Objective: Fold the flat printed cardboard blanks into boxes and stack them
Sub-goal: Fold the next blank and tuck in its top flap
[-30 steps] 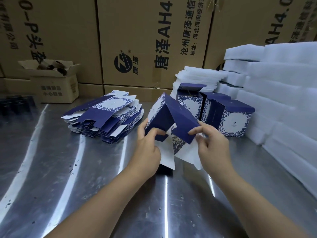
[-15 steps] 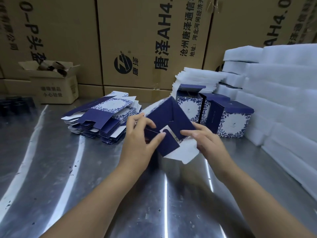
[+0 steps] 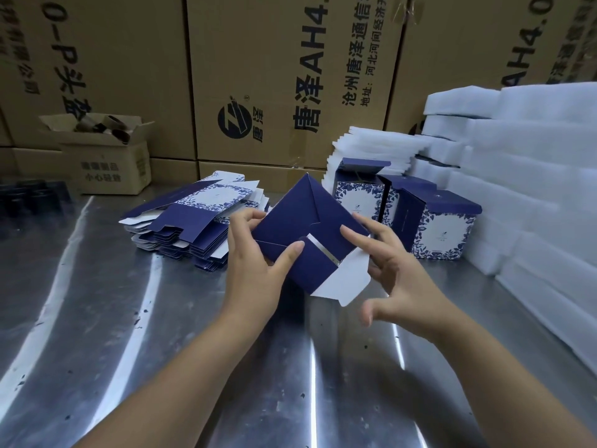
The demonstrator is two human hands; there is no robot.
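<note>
Head view: at frame centre, above the steel desk (image 3: 97, 318), the left hand (image 3: 255, 266) grips a half-folded navy box (image 3: 300, 221), thumb on its bottom flap (a white flap juts lower right). The right hand (image 3: 400, 282) is open, its fingers (image 3: 355, 237) straight, index touching the box's right edge. A stack of flat blanks (image 3: 200, 221) lies left of centre, and folded boxes (image 3: 442, 231) stand to the right.

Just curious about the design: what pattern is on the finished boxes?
Finished boxes: white fronts wreathed in blue leaves, dark blue tops. Clearest in the head view.
</note>
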